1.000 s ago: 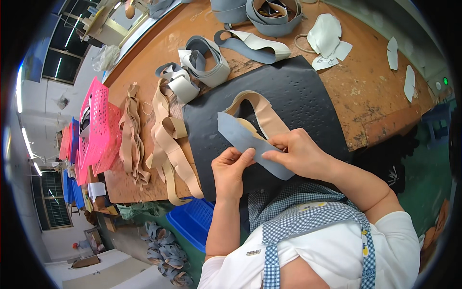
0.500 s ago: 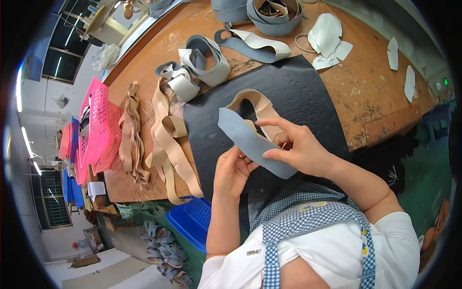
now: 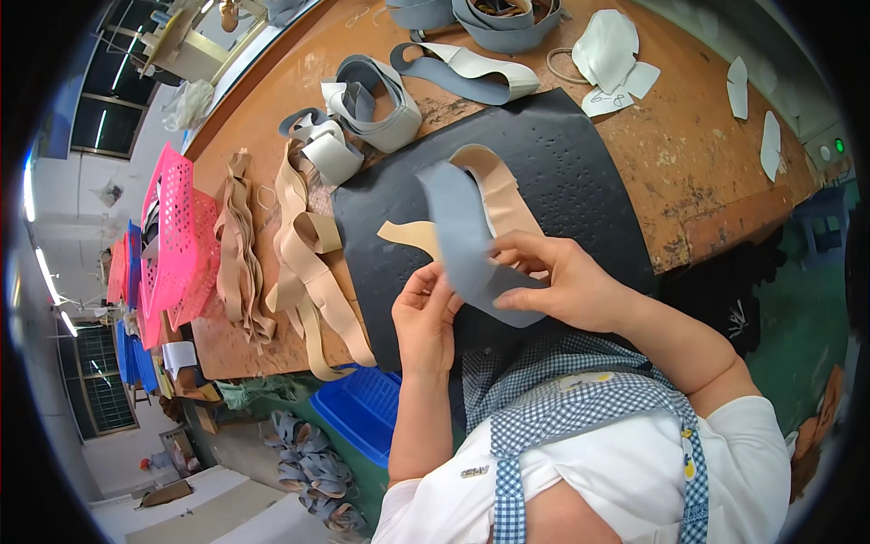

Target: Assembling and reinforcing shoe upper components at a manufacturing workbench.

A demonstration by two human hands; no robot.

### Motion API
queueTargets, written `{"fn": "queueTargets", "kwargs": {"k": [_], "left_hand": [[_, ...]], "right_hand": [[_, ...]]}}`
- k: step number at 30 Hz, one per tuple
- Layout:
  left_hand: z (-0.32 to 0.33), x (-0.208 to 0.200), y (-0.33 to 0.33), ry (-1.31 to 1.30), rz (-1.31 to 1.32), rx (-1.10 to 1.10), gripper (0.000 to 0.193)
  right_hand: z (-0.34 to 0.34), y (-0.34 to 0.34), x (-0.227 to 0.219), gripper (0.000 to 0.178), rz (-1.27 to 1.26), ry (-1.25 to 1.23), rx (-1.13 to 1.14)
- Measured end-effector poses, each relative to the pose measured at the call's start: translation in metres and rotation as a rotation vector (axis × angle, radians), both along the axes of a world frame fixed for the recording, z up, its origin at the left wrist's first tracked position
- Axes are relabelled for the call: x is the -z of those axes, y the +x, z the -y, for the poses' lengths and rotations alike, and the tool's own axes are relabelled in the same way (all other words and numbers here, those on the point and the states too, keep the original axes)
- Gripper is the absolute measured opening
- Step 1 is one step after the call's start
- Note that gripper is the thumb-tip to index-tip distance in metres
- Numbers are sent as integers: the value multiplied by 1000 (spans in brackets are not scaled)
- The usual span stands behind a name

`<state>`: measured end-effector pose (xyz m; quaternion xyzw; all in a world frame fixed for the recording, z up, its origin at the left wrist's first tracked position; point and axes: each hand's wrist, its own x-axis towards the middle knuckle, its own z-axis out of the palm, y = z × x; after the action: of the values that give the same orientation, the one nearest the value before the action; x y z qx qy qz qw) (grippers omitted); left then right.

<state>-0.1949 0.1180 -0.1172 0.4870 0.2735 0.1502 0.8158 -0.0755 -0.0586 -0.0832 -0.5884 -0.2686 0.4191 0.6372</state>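
A grey-blue strip of sheet material, smooth and partly smeared by motion, stands curved above the black mat. My right hand is closed on its near end, thumb on top and fingers behind. Behind it, a beige strip loops away over the mat; where it joins the grey-blue one is hidden. My left hand is pinched at the near end of a short pale-tan strip, close to the grey-blue strip's left edge. Part of its grip is covered.
Left of the mat lie long beige strips and brown strips, beside a pink perforated basket. Grey-white rolled strips sit beyond the mat. White pattern pieces lie at the far right. Below the table edge is a blue crate.
The grey-blue strip has swung more upright and its far end has shifted. A pale-tan strip now shows by my left hand, which has moved slightly left. My right hand keeps its grip.
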Motion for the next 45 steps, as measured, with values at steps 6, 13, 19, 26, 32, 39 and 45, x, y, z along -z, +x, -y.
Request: {"fn": "queueTargets", "kwargs": {"k": [6,13,19,26,32,39,45], "left_hand": [[2,-18,0,-144,40,182,27],[-2,-19,4,9,68,158,18],[-1,-13,0,41,39,209,14],[-11,-17,8,-361,169,279,25],[-2,11,11,-495,23,291,26],[1,24,13,-525,60,265,20],[6,4,11,-222,96,242,22]], "right_hand": [[0,-7,2,54,202,-125,55],[-1,-5,5,37,301,-165,65],[0,-6,3,19,203,-202,107],[2,-4,3,19,206,-125,126],[10,-4,-1,34,249,-70,160],[14,-3,-6,42,266,-99,142],[17,-3,0,44,257,-93,122]]}}
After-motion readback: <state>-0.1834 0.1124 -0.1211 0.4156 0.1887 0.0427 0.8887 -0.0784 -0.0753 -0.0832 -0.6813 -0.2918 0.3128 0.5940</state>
